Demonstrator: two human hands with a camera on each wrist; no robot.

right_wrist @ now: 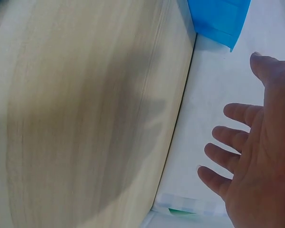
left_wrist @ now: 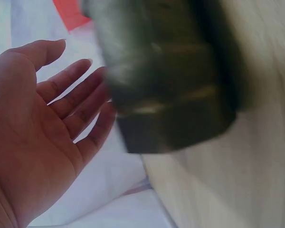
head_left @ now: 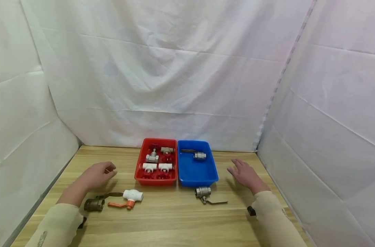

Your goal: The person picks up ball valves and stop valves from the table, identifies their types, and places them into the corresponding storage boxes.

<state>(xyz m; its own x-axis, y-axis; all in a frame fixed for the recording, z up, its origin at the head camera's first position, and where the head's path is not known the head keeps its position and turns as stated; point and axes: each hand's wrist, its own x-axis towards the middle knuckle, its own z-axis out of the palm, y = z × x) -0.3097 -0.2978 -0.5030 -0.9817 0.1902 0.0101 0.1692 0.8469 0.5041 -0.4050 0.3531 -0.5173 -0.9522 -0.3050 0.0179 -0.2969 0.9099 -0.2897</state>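
My left hand holds nothing, its fingers loosely bent over the left side of the table. Just nearer than it lies a brass ball valve with a dark lever, large and blurred in the left wrist view. Beside that is a white plastic ball valve with an orange handle. My right hand, fingers spread and holding nothing, is to the right of the blue tray. In front of this tray lies a silver ball valve with its lever pointing right. Another silver ball valve lies inside the tray.
A red tray stands against the blue tray's left side. It holds several valves with red handwheels, some white-bodied and one metal. White cloth hangs behind and along both sides of the wooden table.
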